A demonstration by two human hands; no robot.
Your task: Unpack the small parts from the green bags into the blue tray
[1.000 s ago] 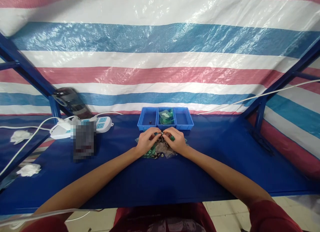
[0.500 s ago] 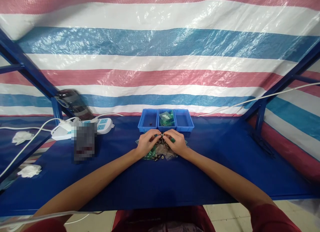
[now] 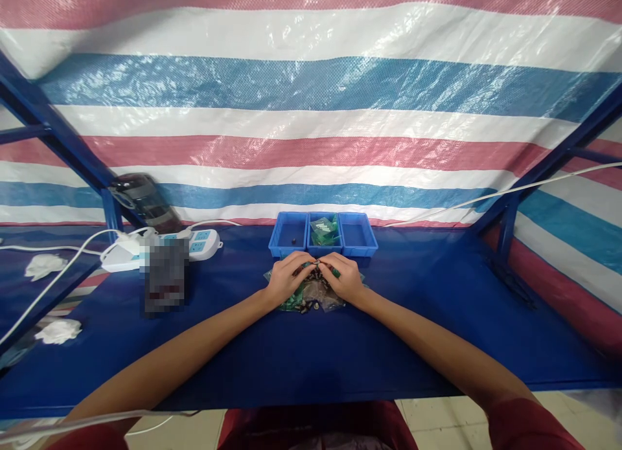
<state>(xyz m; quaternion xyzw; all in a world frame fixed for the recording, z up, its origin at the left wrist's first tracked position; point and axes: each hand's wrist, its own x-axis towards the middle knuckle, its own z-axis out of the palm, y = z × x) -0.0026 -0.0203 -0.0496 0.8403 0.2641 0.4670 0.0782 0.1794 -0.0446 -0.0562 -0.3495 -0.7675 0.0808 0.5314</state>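
Observation:
My left hand [image 3: 286,278] and my right hand [image 3: 344,278] meet over the middle of the blue table, each with thumb and fingers pinched. Between the fingertips sits a small metallic part [image 3: 317,263], too small to name, and both hands grip it. Below them lies a pile of small dark metal parts [image 3: 305,306] on clear plastic bags [image 3: 331,300], with green pieces [image 3: 293,300] at the left. Just beyond my hands stand three joined blue bins. The left bin [image 3: 287,251] has one tiny dark piece; the middle bin [image 3: 324,250] holds green bagged pieces; nothing shows in the right bin [image 3: 359,250].
To the left are a white power strip [image 3: 210,245] with plugged cables, a pixelated dark object [image 3: 165,275], a dark bottle-like container [image 3: 148,201] and crumpled white tissues [image 3: 59,331]. Blue frame posts [image 3: 508,223] and a striped plastic sheet [image 3: 311,120] enclose the table [image 3: 413,346].
My fingertips have shifted slightly around the small metallic part and cover more of it now. Both hands stay in the same place, and the bins and pile look unchanged.

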